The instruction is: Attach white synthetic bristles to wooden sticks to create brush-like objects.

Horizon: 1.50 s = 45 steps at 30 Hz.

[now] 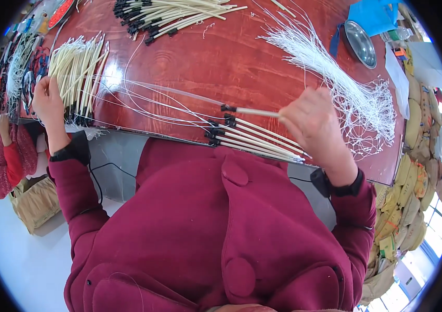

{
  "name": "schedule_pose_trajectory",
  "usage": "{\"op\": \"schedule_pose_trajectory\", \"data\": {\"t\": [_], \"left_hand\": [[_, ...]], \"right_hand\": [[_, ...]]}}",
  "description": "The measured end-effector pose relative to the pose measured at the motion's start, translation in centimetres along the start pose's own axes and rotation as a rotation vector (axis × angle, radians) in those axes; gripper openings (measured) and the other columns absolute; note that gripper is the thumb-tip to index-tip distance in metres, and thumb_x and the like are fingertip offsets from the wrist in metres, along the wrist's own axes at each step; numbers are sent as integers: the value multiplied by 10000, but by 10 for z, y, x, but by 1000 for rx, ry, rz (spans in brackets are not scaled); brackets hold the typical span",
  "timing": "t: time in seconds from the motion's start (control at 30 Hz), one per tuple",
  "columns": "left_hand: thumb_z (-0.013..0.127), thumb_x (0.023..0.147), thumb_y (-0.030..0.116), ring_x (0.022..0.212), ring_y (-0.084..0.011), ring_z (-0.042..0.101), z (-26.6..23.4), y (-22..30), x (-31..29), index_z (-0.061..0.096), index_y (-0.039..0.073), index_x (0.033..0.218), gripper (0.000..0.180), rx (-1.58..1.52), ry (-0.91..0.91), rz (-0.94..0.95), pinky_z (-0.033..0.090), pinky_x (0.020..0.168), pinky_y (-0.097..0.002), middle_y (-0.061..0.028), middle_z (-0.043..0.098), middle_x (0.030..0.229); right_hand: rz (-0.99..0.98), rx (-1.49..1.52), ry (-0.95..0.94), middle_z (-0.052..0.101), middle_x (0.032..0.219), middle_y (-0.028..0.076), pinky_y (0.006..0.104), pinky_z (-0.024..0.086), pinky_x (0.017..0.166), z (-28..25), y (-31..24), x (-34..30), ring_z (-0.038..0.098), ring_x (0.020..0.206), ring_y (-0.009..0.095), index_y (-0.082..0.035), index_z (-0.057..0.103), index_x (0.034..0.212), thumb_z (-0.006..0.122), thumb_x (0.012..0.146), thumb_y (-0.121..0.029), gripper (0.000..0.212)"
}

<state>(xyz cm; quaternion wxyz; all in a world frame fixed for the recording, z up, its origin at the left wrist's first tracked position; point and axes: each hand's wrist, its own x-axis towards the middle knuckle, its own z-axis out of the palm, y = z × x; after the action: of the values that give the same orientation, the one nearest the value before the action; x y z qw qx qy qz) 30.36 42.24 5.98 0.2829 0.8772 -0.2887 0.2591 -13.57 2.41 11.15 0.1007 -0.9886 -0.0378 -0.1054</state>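
Gripping a pale stick (pixel 257 112) over the table's (pixel 179 62) near right, the right hand (pixel 310 117) is bracing; at left, the left hand (pixel 48 99) is pinching white cord (pixel 179 92), where gentle, even tension is probably helping.

On the table (pixel 169 67), between the hands, a stick (pixel 258 112) lies at the right hand (pixel 312 114), its strand (pixel 179 92) running to the left hand (pixel 48 101). Left of the right hand and nearer the person, a row of sticks (pixel 262 139) lies by the table edge. A bundle (pixel 78 65) sits just right of the left hand; a pile (pixel 184 14) lies well beyond, between both hands. Right of and beyond the right hand spreads a hank (pixel 330 62), with a bowl (pixel 361 44) behind it. Sacks (pixel 405 197) stand farther right, off the table.
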Motion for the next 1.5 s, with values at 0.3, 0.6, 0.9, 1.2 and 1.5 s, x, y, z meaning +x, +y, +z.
{"op": "schedule_pose_trajectory", "data": {"t": [0.3,0.6,0.9,1.2,1.5], "left_hand": [[719,989,213,713,-95,588,-16,-11,-42,692,-2,1006,217,56,-155,-113,496,690,-273,-40,672,810],[712,986,143,716,-79,562,1,115,-36,665,14,1124,195,-145,-198,-171,476,662,-251,-30,668,891],[704,930,185,919,-309,697,99,304,-48,659,46,1075,206,-537,-799,719,567,738,-408,-130,668,1006],[582,915,129,792,-312,701,207,418,-87,584,-1,986,148,-539,-780,1000,577,664,-445,-184,594,1055],[558,916,121,733,-312,716,198,409,-94,575,-23,956,150,-512,-750,1024,564,612,-444,-201,646,952]], "right_hand": [[79,131,-122,652,802,20,384,396,795,31,-24,-39,567,801,233,-94,724,893,817,799,-231,190],[245,182,94,703,909,52,399,413,811,32,-21,-36,591,858,255,-57,723,1066,842,785,-298,389],[550,-102,66,608,1350,196,469,432,1013,43,13,-49,564,1163,360,51,603,1326,799,851,-322,636],[685,-63,-129,441,1564,221,492,369,1121,55,2,-64,453,1341,401,103,478,1450,756,876,-365,791],[608,-90,-128,419,1586,217,497,352,1139,52,6,-72,438,1362,411,113,469,1454,698,909,-446,814]]}}
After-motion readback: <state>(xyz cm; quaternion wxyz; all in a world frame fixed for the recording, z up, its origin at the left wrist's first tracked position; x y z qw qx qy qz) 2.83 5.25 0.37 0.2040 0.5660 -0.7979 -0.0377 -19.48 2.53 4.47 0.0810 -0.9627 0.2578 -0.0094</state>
